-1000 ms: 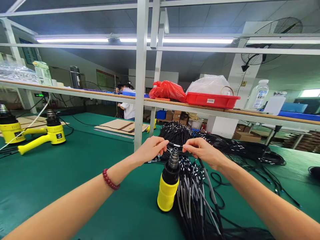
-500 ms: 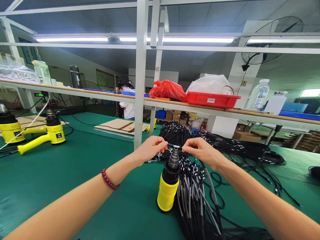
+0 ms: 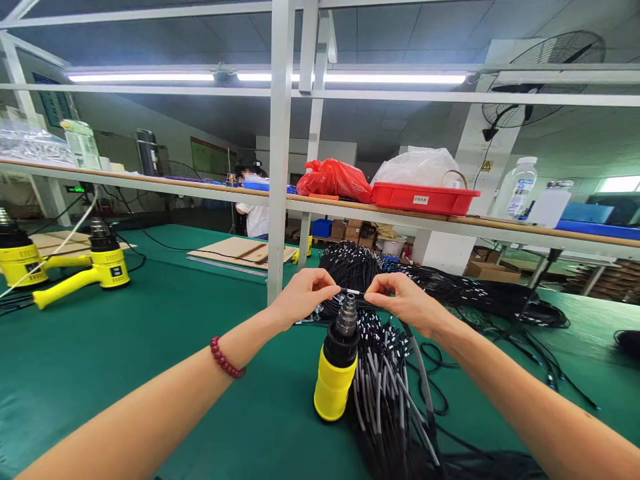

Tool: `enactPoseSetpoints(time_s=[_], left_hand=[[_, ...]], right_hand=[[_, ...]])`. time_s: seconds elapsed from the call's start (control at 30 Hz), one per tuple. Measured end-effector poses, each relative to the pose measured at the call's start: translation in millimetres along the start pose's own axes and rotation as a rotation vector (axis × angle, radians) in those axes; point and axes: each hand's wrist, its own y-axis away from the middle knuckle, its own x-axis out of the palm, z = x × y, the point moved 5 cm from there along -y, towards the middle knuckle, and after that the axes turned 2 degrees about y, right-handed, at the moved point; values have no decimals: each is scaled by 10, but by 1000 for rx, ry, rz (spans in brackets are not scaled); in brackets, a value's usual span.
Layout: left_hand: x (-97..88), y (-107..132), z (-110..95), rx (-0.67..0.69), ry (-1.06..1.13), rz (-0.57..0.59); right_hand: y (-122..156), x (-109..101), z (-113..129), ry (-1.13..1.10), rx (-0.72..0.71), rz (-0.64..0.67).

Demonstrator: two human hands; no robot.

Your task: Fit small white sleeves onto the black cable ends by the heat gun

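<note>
- Pinching between thumb and forefinger, the left hand (image 3: 303, 297) and right hand (image 3: 406, 301) hold a thin black cable (image 3: 353, 291), its white label showing between them.
- Close below, a yellow heat gun (image 3: 335, 385) stands nozzle up on the table (image 3: 125, 347).
- Beside it, bundled cables (image 3: 379, 393) stretch toward the table's near edge.
- Two other heat guns (image 3: 111, 265) stand toward its left edge.

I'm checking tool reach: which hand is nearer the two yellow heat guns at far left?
Left. The left hand is right of those two heat guns, across green tabletop; the right hand is farther right, past the third heat gun.
</note>
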Motion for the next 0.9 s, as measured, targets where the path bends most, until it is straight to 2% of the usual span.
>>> enactPoseSetpoints(time_s=[0.17, 0.4, 0.67, 0.9], left_hand=[[-26, -17, -34, 42, -7, -25], [-35, 22, -40, -15, -159, 2], [-12, 36, 10, 17, 92, 19], [-13, 59, 13, -68, 122, 61]], right_hand=[[-9, 3, -27, 3, 8, -9], [7, 56, -16, 68, 23, 98], [-11, 56, -27, -20, 36, 37], [11, 85, 0, -102, 57, 192]])
